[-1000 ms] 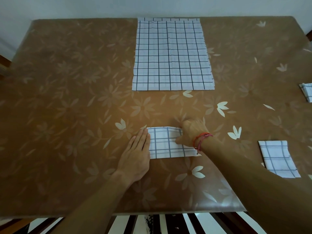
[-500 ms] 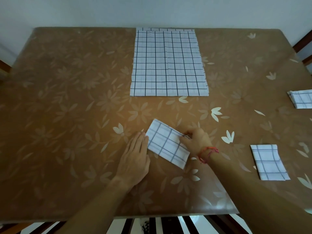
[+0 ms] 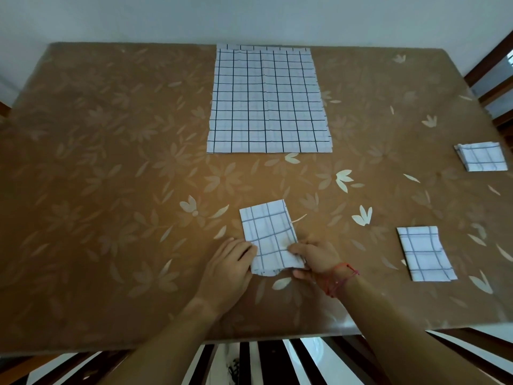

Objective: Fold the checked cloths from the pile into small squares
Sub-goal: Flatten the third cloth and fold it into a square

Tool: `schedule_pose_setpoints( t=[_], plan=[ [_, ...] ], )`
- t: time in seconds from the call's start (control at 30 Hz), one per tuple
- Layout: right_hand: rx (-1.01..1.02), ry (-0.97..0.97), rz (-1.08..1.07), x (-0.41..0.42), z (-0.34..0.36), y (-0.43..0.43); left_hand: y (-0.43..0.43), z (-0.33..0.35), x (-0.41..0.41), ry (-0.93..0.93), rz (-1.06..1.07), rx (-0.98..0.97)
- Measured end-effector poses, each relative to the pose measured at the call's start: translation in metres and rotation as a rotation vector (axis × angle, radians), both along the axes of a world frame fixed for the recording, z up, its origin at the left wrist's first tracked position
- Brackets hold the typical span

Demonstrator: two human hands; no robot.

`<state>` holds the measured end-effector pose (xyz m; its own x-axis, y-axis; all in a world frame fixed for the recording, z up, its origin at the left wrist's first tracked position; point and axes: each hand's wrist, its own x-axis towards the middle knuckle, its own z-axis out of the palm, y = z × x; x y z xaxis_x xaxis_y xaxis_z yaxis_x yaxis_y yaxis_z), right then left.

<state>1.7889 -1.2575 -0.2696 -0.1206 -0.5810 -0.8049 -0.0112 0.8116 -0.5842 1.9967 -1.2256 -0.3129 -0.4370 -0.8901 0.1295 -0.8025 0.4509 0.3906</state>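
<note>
While the left grip point(image 3: 229, 263) lies spread to pin the folded cloth point(image 3: 268, 232), the right grip point(image 3: 316, 258) pinches its near corner — ready to fold.

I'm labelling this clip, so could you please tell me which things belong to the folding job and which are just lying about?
Job: pile of checked cloths, half-folded cloth between the left hand and right hand, folded square, folded cloths at far right.
Lying about: chair, red wrist thread.
</note>
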Motion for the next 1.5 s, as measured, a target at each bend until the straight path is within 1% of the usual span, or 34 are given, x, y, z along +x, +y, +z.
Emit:
schedule_pose_setpoints(
  t=[0.03,0.1,0.13,0.23,0.27,0.33,0.4,0.47,0.57,0.73,0.83,0.97,1.07,1.2,1.33,1.4,1.5],
  plan=[
    [-0.017,0.019,0.029,-0.002,0.002,0.003,0.002,-0.002,0.001,0.003,0.003,-0.015],
    [-0.108,0.132,0.112,-0.008,0.001,0.008,0.005,-0.004,0.002,0.014,0.017,-0.034],
    [-0.189,0.239,0.174,-0.013,-0.001,0.012,0.006,-0.005,0.003,0.022,0.029,-0.029],
    [-0.510,0.664,0.452,-0.029,-0.010,0.024,0.008,-0.005,0.004,0.039,0.061,-0.032],
    [-0.637,0.745,0.549,-0.033,-0.014,0.028,0.009,-0.004,0.004,0.045,0.069,-0.029],
    [-0.826,0.786,0.772,-0.036,-0.023,0.033,0.010,0.000,0.003,0.046,0.080,-0.012],
    [-0.909,0.801,0.931,-0.035,-0.030,0.035,0.010,0.003,0.002,0.043,0.094,0.009],
    [-0.979,0.832,0.944,-0.032,-0.032,0.034,0.010,0.004,0.001,0.050,0.113,0.047],
    [-1.071,0.824,0.843,-0.028,-0.035,0.027,0.010,0.006,0.000,0.077,0.147,0.094],
    [-0.961,0.764,0.719,-0.021,-0.031,0.015,0.004,0.010,-0.001,0.166,0.266,0.128],
    [-0.888,0.726,0.648,-0.016,-0.025,0.009,-0.001,0.013,-0.004,0.182,0.321,0.116],
    [-0.775,0.698,0.581,-0.011,-0.027,0.004,-0.011,0.013,-0.009,0.218,0.435,0.174],
    [-0.716,0.680,0.526,-0.008,-0.030,0.000,-0.020,0.009,-0.011,0.232,0.467,0.191],
    [-0.672,0.719,0.521,-0.002,-0.036,-0.005,-0.029,0.006,-0.011,0.144,0.481,0.209],
    [-0.693,0.790,0.561,0.001,-0.038,-0.008,-0.033,0.001,-0.006,0.054,0.424,0.208],
    [-0.694,0.833,0.603,0.003,-0.039,-0.008,-0.035,-0.005,-0.005,-0.010,0.379,0.169],
    [-0.691,0.853,0.633,0.004,-0.041,-0.008,-0.035,-0.010,-0.005,-0.101,0.339,0.036]
  ],
)
